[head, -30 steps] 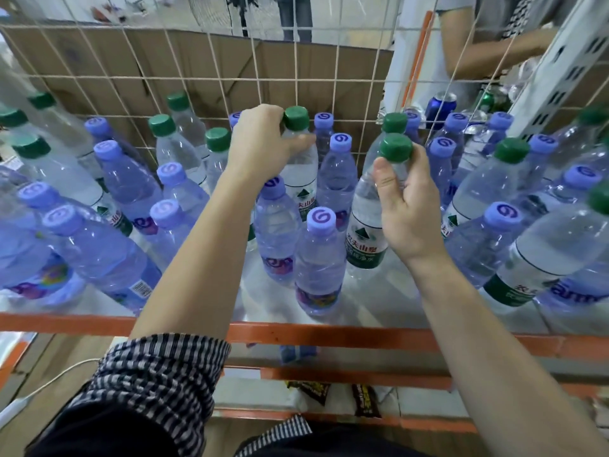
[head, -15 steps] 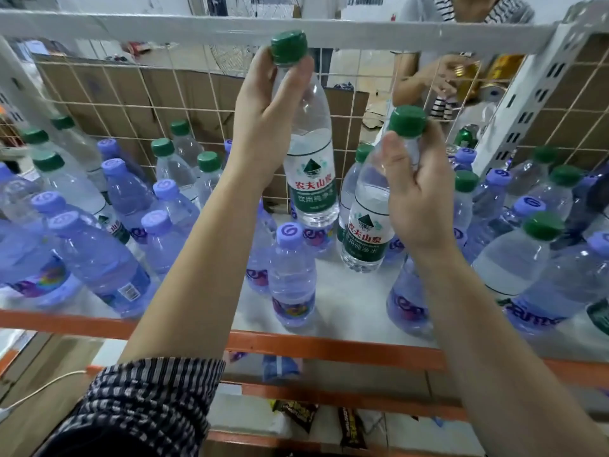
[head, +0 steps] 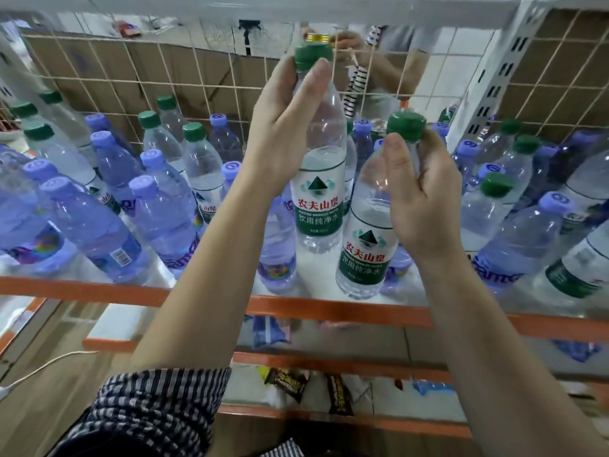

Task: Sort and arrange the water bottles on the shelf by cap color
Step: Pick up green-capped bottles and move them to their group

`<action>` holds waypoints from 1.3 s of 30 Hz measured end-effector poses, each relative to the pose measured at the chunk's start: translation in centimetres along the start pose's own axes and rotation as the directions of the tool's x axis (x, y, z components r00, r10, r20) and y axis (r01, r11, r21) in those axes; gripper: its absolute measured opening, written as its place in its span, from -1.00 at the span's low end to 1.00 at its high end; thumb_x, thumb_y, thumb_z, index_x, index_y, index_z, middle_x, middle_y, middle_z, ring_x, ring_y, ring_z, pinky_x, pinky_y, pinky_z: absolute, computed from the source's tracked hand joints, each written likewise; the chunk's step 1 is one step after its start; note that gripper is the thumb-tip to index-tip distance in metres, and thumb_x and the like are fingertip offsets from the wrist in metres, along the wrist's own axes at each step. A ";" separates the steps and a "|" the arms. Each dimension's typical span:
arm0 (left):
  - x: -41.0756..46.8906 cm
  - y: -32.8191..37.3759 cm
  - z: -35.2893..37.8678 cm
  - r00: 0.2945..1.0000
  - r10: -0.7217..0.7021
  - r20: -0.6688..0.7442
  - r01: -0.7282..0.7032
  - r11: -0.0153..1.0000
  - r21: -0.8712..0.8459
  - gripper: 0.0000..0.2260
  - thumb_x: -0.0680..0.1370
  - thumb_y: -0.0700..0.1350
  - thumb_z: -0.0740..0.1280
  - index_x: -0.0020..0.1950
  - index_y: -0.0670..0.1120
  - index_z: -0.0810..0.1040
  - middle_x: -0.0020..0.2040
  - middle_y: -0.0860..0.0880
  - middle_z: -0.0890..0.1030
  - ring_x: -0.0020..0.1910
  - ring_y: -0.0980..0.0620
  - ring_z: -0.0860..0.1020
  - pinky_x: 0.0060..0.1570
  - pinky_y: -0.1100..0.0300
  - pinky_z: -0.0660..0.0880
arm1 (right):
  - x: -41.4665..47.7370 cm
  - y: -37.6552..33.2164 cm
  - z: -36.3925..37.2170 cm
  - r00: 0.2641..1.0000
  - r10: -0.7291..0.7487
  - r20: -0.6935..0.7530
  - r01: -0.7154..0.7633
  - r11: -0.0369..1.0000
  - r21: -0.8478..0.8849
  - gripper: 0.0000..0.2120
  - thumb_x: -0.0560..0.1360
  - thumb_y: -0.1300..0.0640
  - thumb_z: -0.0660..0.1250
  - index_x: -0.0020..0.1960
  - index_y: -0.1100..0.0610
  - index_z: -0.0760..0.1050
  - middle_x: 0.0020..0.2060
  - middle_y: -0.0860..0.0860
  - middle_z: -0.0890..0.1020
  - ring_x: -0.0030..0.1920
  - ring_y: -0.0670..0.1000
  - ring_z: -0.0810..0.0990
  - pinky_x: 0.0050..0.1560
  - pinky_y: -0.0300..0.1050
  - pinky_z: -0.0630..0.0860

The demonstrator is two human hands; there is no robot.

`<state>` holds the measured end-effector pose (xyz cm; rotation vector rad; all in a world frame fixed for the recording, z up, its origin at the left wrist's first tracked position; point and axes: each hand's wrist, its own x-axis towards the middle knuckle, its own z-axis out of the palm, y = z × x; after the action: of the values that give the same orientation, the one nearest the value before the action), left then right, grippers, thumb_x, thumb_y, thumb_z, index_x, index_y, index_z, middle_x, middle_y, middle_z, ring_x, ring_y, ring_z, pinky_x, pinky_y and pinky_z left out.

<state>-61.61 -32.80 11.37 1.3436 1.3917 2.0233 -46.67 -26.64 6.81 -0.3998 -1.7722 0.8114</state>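
Your left hand (head: 283,127) clamps the neck of one green-capped bottle (head: 318,196), raised above the shelf (head: 329,310). Your right hand (head: 425,196) grips a second green-capped bottle (head: 365,255) just beside it, lower. Lift both clear of the purple-capped bottles (head: 148,209), then set each upright among green caps.

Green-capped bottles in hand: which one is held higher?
The bottle in the left hand: its green cap is near the white top rail; the other bottle, in the right hand, hangs lower.
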 end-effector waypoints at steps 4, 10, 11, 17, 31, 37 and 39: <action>-2.0 -1.2 0.5 0.999 -0.021 0.047 0.017 0.995 0.093 -0.80 0.62 -0.01 0.22 -0.03 -0.14 0.45 -0.28 -0.01 0.57 -0.28 0.01 0.55 -0.27 0.06 0.49 | -2.2 -0.2 -0.8 0.998 0.065 -0.026 -0.064 0.998 0.020 -0.87 0.65 0.12 0.18 0.12 0.15 0.44 -0.21 -0.39 0.61 -0.16 -0.43 0.57 -0.21 -0.54 0.41; -6.3 -3.3 1.4 0.982 -0.091 0.164 0.089 0.996 0.018 -0.66 0.65 -0.04 0.19 0.10 -0.36 0.42 -0.33 0.02 0.60 -0.35 -0.07 0.54 -0.34 0.17 0.49 | -6.2 -1.0 -1.7 0.981 0.176 -0.085 -0.182 0.981 -0.067 -0.83 0.62 -0.01 0.19 0.05 0.08 0.45 -0.30 -0.16 0.64 -0.25 -0.11 0.67 -0.17 -0.09 0.61; -7.0 -3.5 1.6 0.978 -0.105 0.179 0.103 0.994 0.021 -0.69 0.64 -0.02 0.20 0.08 -0.30 0.45 -0.33 0.02 0.60 -0.32 -0.08 0.55 -0.32 0.16 0.50 | -6.9 -1.0 -2.0 0.976 0.194 -0.096 -0.200 0.978 -0.064 -0.83 0.62 0.00 0.19 0.05 0.09 0.46 -0.29 -0.16 0.64 -0.23 -0.13 0.67 -0.14 -0.12 0.61; -10.9 -4.4 4.9 0.947 -0.169 0.272 0.171 0.985 0.018 -0.79 0.58 0.11 0.25 -0.06 -0.02 0.50 -0.25 -0.08 0.61 -0.25 -0.10 0.60 -0.23 -0.07 0.57 | -11.0 -1.1 -5.7 0.946 0.268 -0.184 -0.294 0.947 -0.132 -0.81 0.63 -0.01 0.20 0.02 0.10 0.47 -0.27 -0.26 0.60 -0.22 -0.24 0.59 -0.14 -0.36 0.47; -15.3 -6.8 27.1 0.899 -0.146 0.414 0.176 0.984 -0.037 -0.77 0.58 0.17 0.27 -0.07 0.02 0.52 -0.17 -0.13 0.58 -0.13 -0.29 0.57 -0.09 -0.35 0.51 | -14.4 2.8 -27.8 0.898 0.264 -0.352 -0.377 0.873 -0.309 -0.88 0.65 0.00 0.16 0.02 -0.03 0.46 -0.21 -0.18 0.58 -0.17 -0.22 0.56 -0.11 -0.32 0.46; -15.4 -6.7 38.2 0.920 -0.097 0.379 0.135 0.988 -0.076 -0.84 0.56 0.24 0.26 -0.05 0.21 0.53 -0.17 -0.05 0.59 -0.13 -0.17 0.60 -0.18 -0.10 0.60 | -13.5 5.5 -39.3 0.924 0.247 -0.291 -0.343 0.873 -0.348 -0.89 0.66 0.06 0.16 0.09 0.04 0.44 -0.19 -0.12 0.58 -0.19 -0.28 0.54 -0.14 -0.43 0.44; -14.8 -7.0 40.8 0.928 -0.055 0.369 0.090 0.993 -0.078 -0.87 0.58 0.18 0.24 -0.06 0.19 0.51 -0.19 -0.08 0.56 -0.14 -0.20 0.56 -0.14 -0.19 0.53 | -13.0 6.5 -41.8 0.927 0.241 -0.286 -0.335 0.876 -0.346 -0.92 0.66 0.05 0.16 0.08 -0.04 0.43 -0.16 -0.26 0.59 -0.14 -0.31 0.55 -0.11 -0.46 0.42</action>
<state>-21.56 -18.12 0.85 1.5091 1.1443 1.6582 -4.10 -16.41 0.44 -1.0094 -1.6653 0.5793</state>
